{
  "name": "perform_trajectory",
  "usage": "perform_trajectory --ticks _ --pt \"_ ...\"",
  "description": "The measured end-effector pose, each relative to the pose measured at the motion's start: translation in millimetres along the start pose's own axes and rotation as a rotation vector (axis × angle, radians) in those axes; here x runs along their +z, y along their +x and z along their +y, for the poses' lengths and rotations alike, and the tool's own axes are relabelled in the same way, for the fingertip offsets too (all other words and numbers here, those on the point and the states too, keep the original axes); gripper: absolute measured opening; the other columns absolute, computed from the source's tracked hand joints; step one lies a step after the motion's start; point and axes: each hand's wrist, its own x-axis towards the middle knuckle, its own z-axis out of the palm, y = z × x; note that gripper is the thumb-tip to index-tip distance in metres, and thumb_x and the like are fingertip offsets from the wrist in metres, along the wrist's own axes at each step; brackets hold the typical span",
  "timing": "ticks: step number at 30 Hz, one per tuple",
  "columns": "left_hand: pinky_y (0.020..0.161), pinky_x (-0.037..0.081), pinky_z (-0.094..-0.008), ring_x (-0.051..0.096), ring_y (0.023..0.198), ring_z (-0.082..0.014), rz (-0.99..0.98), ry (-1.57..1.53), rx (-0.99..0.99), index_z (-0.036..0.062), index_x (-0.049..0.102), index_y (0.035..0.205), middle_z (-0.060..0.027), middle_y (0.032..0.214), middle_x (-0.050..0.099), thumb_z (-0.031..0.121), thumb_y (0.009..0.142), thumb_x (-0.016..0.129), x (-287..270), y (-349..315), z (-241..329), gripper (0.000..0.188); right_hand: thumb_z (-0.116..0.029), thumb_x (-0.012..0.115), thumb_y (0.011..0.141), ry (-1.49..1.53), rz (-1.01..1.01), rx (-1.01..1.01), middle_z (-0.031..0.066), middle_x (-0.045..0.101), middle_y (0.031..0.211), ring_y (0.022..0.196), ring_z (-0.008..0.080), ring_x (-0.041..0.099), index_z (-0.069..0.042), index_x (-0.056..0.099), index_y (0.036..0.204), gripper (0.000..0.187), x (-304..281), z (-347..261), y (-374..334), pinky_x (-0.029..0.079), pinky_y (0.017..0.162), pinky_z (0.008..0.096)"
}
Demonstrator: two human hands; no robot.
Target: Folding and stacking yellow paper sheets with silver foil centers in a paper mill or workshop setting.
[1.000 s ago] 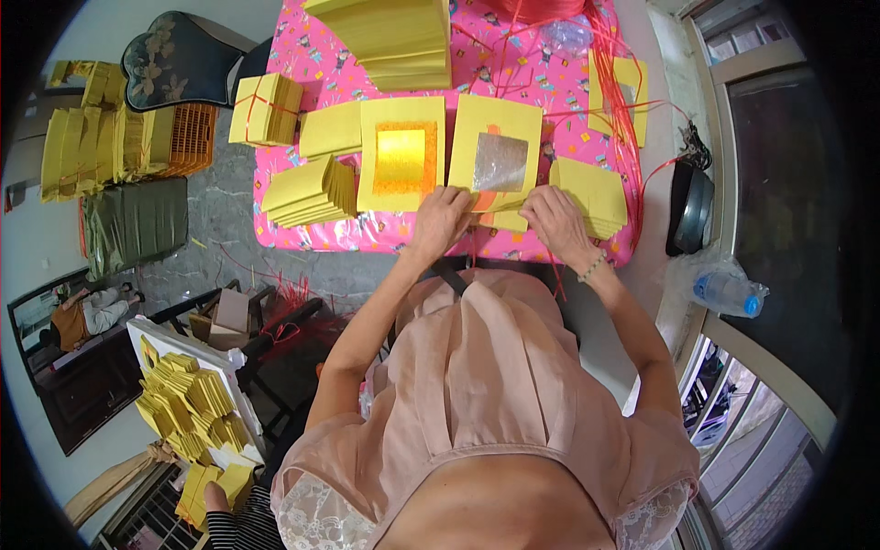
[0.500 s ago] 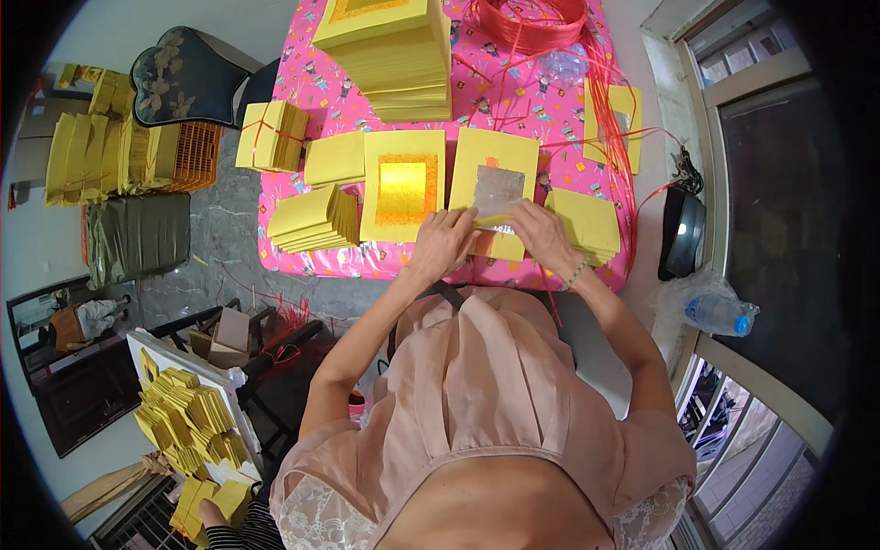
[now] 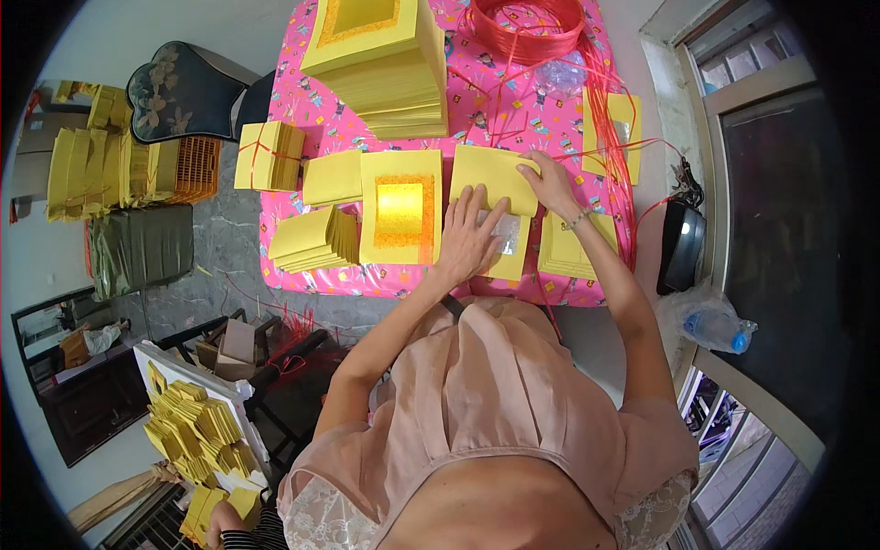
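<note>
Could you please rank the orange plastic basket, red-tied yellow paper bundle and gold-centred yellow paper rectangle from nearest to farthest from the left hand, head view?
1. Gold-centred yellow paper rectangle, just left
2. Red-tied yellow paper bundle, farther left
3. Orange plastic basket, farthest left, off the pink-covered table

Bench [image 3: 367, 282] under pink patterned cover [image 3: 472, 119]. On it: tall yellow paper stack [image 3: 401, 92], smaller yellow piles [image 3: 314, 236], red strand coil [image 3: 525, 43].

On our table [image 3: 385, 281] we have the paper stack [image 3: 399, 87] behind the flat sheet [image 3: 401, 209], the ribbon coil [image 3: 538, 46] right of that stack, the tied bundle [image 3: 270, 158] at the left edge, and the folded sheet [image 3: 490, 176] between the flat sheet and the right-hand pile [image 3: 566, 249].
</note>
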Motion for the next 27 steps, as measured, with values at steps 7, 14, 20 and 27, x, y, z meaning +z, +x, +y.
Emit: perform_trajectory --ticks 7,14,20,27 --pt "0.113 0.022 -0.058 0.022 0.141 -0.046 -0.047 0.035 -0.059 0.0209 0.031 0.151 -0.0262 0.152 0.026 0.038 0.086 0.064 11.4 11.5 -5.3 0.075 -0.025 0.065 0.089 -0.326 0.033 -0.12 0.0152 0.061 0.102 0.1 0.0327 0.056 -0.004 0.061 0.109 0.029 5.1 3.6 17.2 0.046 0.085 0.0447" --pt "0.113 0.021 -0.0575 0.022 0.142 -0.045 -0.073 0.029 -0.065 0.0213 0.031 0.151 -0.0261 0.152 0.025 0.038 0.086 0.063 12.1 12.9 -5.0 0.074 -0.028 0.058 0.093 -0.338 -0.076 -0.125 0.0143 0.062 0.108 0.106 0.0329 0.058 -0.004 0.061 0.11 0.03 22.9 -3.5 38.3 0.046 0.089 0.0468" --pt "0.113 0.021 -0.0573 0.023 0.141 -0.0448 -0.076 0.034 -0.078 0.0212 0.032 0.151 -0.0258 0.151 0.027 0.038 0.087 0.063 13.7 13.0 -6.2 0.073 -0.026 0.055 0.095 -0.299 -0.222 -0.089 0.016 0.063 0.106 0.103 0.0363 0.061 -0.005 0.061 0.113 0.029 26.3 -8.6 44.4 0.047 0.089 0.0505" --pt "0.113 0.022 -0.0574 0.024 0.14 -0.045 -0.062 0.019 -0.067 0.0208 0.033 0.15 -0.0256 0.151 0.028 0.037 0.086 0.064 16.1 15.6 -8.3 0.073 -0.024 0.055 0.095 -0.263 -0.203 -0.106 0.016 0.062 0.108 0.102 0.0366 0.061 -0.004 0.061 0.111 0.027 30.2 -5.6 43.7 0.048 0.087 0.0502"
